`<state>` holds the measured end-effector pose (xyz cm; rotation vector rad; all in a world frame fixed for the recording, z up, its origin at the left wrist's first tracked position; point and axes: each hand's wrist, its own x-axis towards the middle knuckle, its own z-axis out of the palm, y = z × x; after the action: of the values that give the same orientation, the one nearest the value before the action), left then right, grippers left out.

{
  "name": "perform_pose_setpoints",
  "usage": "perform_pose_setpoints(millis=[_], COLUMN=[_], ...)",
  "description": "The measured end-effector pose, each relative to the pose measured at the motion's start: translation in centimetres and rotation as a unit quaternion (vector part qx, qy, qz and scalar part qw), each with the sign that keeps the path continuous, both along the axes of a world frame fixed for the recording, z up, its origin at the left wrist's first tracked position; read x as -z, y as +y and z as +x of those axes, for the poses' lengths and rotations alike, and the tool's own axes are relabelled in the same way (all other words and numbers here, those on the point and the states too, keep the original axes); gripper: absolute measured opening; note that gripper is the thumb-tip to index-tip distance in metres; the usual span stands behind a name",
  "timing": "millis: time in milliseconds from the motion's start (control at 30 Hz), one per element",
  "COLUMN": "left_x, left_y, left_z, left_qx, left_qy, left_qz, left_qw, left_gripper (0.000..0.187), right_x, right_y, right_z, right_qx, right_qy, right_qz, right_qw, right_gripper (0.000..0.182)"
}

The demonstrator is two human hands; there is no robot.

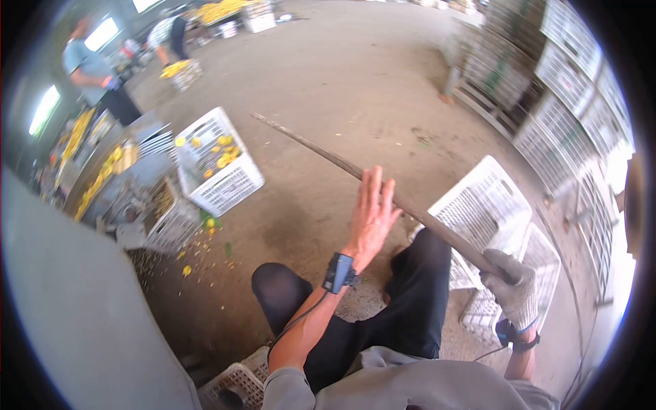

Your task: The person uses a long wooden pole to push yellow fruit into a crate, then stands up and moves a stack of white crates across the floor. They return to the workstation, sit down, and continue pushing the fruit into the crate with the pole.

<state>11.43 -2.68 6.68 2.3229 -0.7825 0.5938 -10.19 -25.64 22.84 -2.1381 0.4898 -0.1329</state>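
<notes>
A long wooden stick [318,154] runs slantwise across the middle of the view, its thin end at the upper left. My right hand [511,287], in a pale knitted glove, is closed around the thick end at the right. My left hand [372,215] is bare, with its fingers stretched out against or just over the middle of the stick; contact is hard to tell. A dark device with a cable is strapped to each wrist. Below the stick are my knees in dark trousers.
A white crate [232,184] with yellow fruit stands left of centre, beside a crate [171,225] at a machine. White crates [482,198] lie near my right knee. More crates [557,137] are stacked at the right. Two people [92,72] are at the upper left.
</notes>
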Motion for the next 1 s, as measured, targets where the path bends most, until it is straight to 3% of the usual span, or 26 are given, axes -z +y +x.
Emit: perform_pose_setpoints(millis=[100,233,433,500,533,567,667,767,867,967,1000], left_x=[-0.3,4.5,13.1,17.0,17.4,21.0,22.5,26.7,28.8,25.8,25.3], left_y=[-2.6,-4.9,-7.7,-9.5,-10.7,-12.4,-15.7,-19.8,-23.7,-25.3,-24.9], left_z=[0.4,0.5,1.8,1.4,1.7,1.8,1.0,-0.4,-1.5,-2.1,-2.0], left_qx=[0.068,0.075,0.09,0.071,0.107,0.102,0.164,0.19,0.174,0.255,0.222], left_qy=[0.063,0.035,0.146,0.032,0.1,0.011,-0.1,-0.157,-0.173,-0.007,-0.095], left_qz=[-0.091,0.079,0.168,0.219,0.225,0.191,0.196,0.122,0.127,0.289,0.253], left_qw=[0.992,0.993,0.971,0.973,0.963,0.976,0.962,0.962,0.961,0.923,0.937], left_gripper=[0.069,0.066,0.063,0.053,0.049,0.049,0.047,0.047,0.044,0.037,0.036], right_x=[-1.2,-1.1,0.2,1.4,1.5,2.1,3.9,5.7,6.5,6.6,6.9], right_y=[-0.6,-2.2,-5.5,-5.5,-5.3,-5.2,-4.4,-3.8,-3.2,-2.4,-2.4], right_z=[-1.1,-1.5,-1.8,-1.8,-1.6,-1.2,0.1,2.2,5.4,8.2,8.8], right_qx=[0.024,0.048,0.03,0.052,0.058,0.064,0.089,0.087,0.037,0.011,0.006], right_qy=[-0.041,-0.057,-0.018,-0.02,-0.01,0.001,0.058,0.052,0.03,0.008,0.007], right_qz=[-0.071,-0.177,-0.309,-0.277,-0.266,-0.252,-0.208,-0.222,-0.252,-0.233,-0.233], right_qw=[0.996,0.981,0.95,0.959,0.962,0.966,0.972,0.97,0.967,0.972,0.973], right_gripper=[0.046,0.043,0.037,0.038,0.039,0.04,0.042,0.043,0.048,0.05,0.049])
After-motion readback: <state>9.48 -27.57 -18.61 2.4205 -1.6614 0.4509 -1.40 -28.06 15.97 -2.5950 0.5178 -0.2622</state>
